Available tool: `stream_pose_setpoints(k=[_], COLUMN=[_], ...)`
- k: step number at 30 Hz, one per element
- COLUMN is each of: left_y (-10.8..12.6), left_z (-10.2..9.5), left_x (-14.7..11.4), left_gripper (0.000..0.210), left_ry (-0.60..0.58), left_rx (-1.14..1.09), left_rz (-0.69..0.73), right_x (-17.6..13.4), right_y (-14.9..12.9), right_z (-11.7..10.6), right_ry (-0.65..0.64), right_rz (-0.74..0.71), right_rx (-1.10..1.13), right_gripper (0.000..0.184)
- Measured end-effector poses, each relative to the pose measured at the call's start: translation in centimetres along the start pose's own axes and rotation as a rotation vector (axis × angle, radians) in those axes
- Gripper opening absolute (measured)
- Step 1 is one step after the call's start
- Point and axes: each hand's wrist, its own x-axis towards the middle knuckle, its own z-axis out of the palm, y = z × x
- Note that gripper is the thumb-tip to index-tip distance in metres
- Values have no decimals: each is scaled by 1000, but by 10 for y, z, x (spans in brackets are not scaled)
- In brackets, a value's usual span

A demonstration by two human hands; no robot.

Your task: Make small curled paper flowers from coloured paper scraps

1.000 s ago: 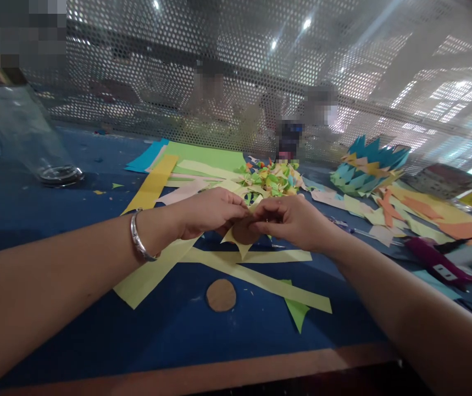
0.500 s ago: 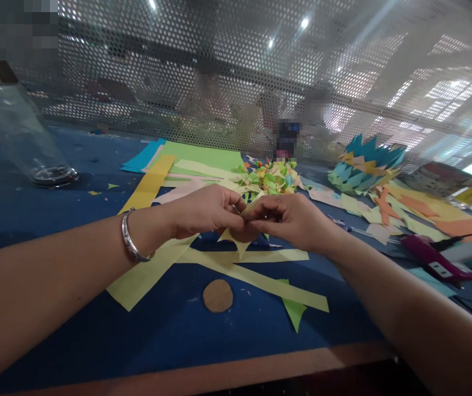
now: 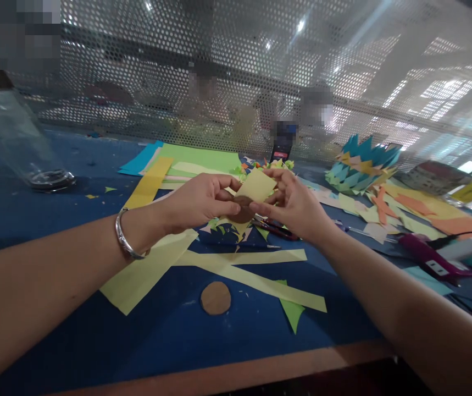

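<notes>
Between my two hands is a pale yellow piece of paper [image 3: 257,186] laid against a brown cardboard disc [image 3: 243,212]. My left hand [image 3: 209,198] pinches the left side of the disc between thumb and fingers. My right hand [image 3: 291,201] grips the paper and the disc from the right, its index finger at the paper's upper right corner. A second brown cardboard disc [image 3: 215,298] lies flat on the blue table below my hands. Scissors [image 3: 279,228] with dark red handles lie just under my right hand. Pale yellow paper strips [image 3: 260,280] cross each other in front.
A clear glass jar [image 3: 46,154] stands at the left. Coloured sheets [image 3: 203,157] and paper scraps lie behind my hands, near a phone [image 3: 282,148]. At the right are a layered paper crown shape [image 3: 363,165] and a purple glue gun [image 3: 433,258] with a cable.
The pale yellow paper has come up from below the disc and now shows above it. My right hand has lifted slightly and its fingers have spread more. The scissors are now uncovered.
</notes>
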Motion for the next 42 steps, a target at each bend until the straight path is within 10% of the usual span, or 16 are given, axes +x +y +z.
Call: stream_pose_setpoints(k=[17,42], left_y=[2,-3], left_z=[5,3], left_x=[-3,-2], left_gripper=[22,24], left_ry=[-72,-81], left_rx=[-35,-138], left_rz=[-50,-49], right_x=[-5,-6], right_y=[-13,-18], right_z=[4,6], right_ry=[-132,-109], right_rz=[53,70], right_rx=[278,235], right_gripper=[33,34])
